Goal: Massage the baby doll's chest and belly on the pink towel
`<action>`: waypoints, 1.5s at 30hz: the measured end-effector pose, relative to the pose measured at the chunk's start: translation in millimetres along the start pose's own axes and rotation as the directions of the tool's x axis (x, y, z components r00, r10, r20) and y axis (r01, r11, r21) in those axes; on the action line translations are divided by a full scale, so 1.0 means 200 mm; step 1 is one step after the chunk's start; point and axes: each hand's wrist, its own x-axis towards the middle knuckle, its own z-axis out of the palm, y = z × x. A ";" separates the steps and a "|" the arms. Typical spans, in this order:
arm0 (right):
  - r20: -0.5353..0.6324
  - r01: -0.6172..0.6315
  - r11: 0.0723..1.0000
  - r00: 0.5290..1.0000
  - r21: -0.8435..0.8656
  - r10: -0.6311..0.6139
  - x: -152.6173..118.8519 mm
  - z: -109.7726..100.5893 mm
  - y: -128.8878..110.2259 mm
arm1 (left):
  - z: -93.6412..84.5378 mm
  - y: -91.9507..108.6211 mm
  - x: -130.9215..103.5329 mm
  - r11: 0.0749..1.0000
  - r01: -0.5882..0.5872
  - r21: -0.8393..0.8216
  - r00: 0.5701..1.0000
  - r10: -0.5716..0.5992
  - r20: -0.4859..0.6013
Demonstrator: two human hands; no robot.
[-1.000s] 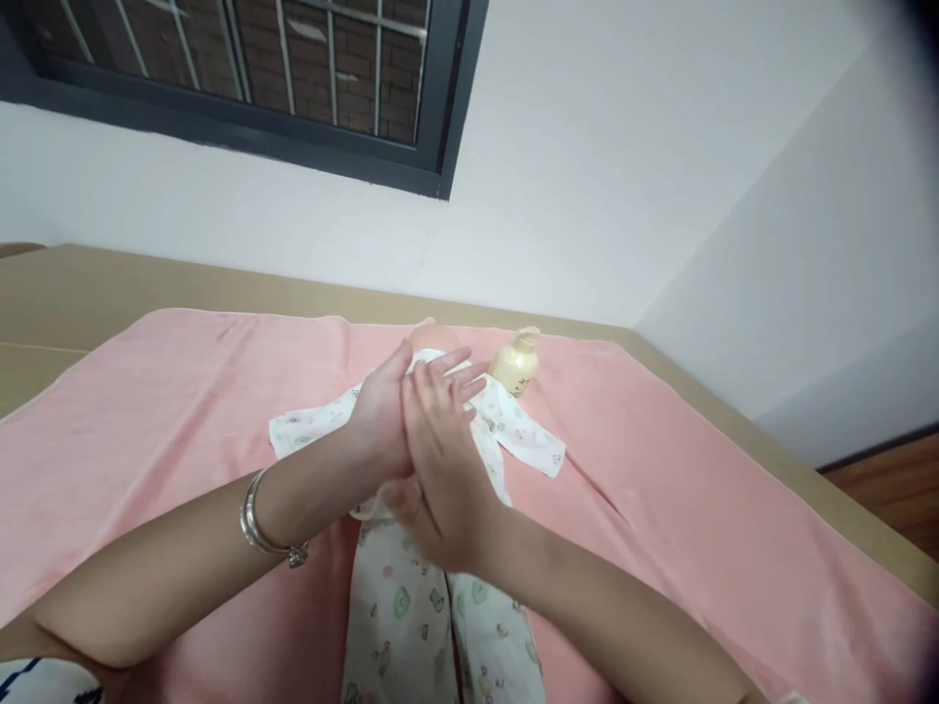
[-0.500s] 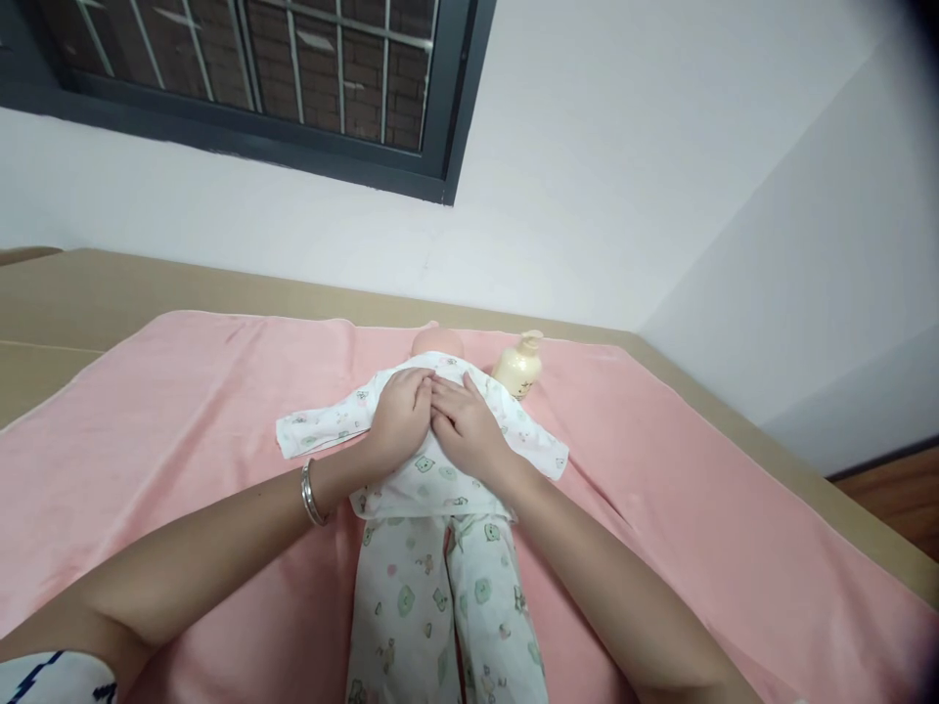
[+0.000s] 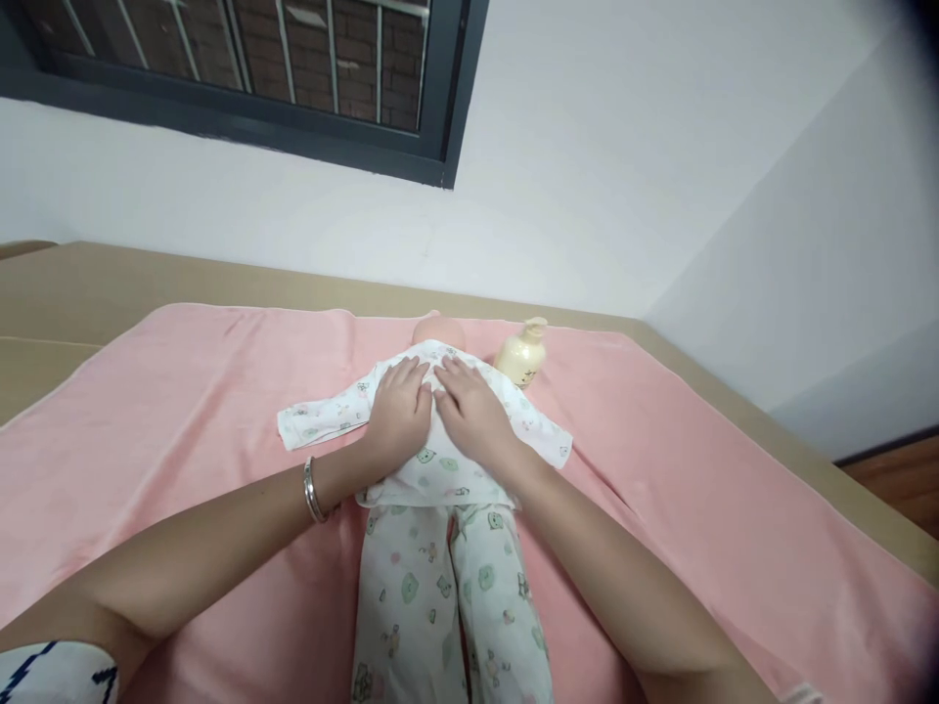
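Observation:
A baby doll (image 3: 440,479) lies stretched out, dressed in a white top and trousers with green and pink prints. Its smooth head (image 3: 438,332) shows only in part past the collar, and I cannot tell whether it lies face up or down. My left hand (image 3: 400,406), with a silver bangle at the wrist, rests flat on the left of the doll's upper torso, fingers stretched out. On the other side my right hand (image 3: 473,406) lies flat too, fingers extended, with a narrow gap between the hands. A cream pump bottle (image 3: 521,354) stands by the doll's right shoulder.
Under the doll a pink blanket (image 3: 205,420) covers much of a tan surface (image 3: 147,274). A white wall (image 3: 558,196) rises behind, with a dark-framed barred window (image 3: 432,147) at upper left. Brown wood (image 3: 899,489) shows at the right edge.
My hands have drawn apart sideways; their fingers met at the middle of the torso before and now a gap shows between them. The view has tilted slightly downward.

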 end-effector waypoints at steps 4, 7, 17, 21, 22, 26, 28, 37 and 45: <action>-0.041 -0.205 0.979 0.978 -0.006 0.205 0.03 0.00 0.06 | 0.00 0.00 -0.01 0.998 -0.049 0.042 0.999 0.049 -0.011; -0.089 -0.198 0.974 0.978 -0.109 0.189 -0.02 0.01 -0.01 | 0.00 -0.01 0.03 0.997 -0.041 0.072 0.999 0.042 -0.002; 0.052 -0.079 0.995 0.995 -0.063 0.083 0.03 -0.03 0.02 | -0.02 0.05 -0.01 0.956 -0.214 0.199 0.976 0.203 0.076; 0.052 -0.211 0.971 0.975 -0.110 0.218 0.04 -0.03 0.05 | -0.04 0.06 0.00 0.966 -0.184 0.180 0.980 0.167 0.106; 0.039 -0.230 0.963 0.971 -0.138 0.238 0.02 -0.03 0.02 | -0.04 0.05 0.03 0.970 -0.157 0.185 0.983 0.135 0.124; 0.025 -0.196 0.955 0.978 -0.222 0.206 -0.05 -0.04 -0.11 | -0.07 0.03 0.11 0.972 -0.072 0.225 0.979 0.026 0.201; 0.053 -0.157 0.962 0.983 -0.221 0.173 -0.06 -0.05 -0.13 | -0.07 0.03 0.11 0.959 -0.075 0.274 0.979 0.019 0.204; 0.071 -0.177 0.984 0.982 -0.018 0.177 0.03 -0.02 0.04 | -0.05 0.10 0.00 0.912 -0.221 0.345 0.968 0.160 0.195; 0.094 -0.166 0.974 0.979 -0.156 0.182 -0.04 -0.06 -0.11 | -0.07 0.03 0.10 0.970 -0.111 0.214 0.957 0.047 0.285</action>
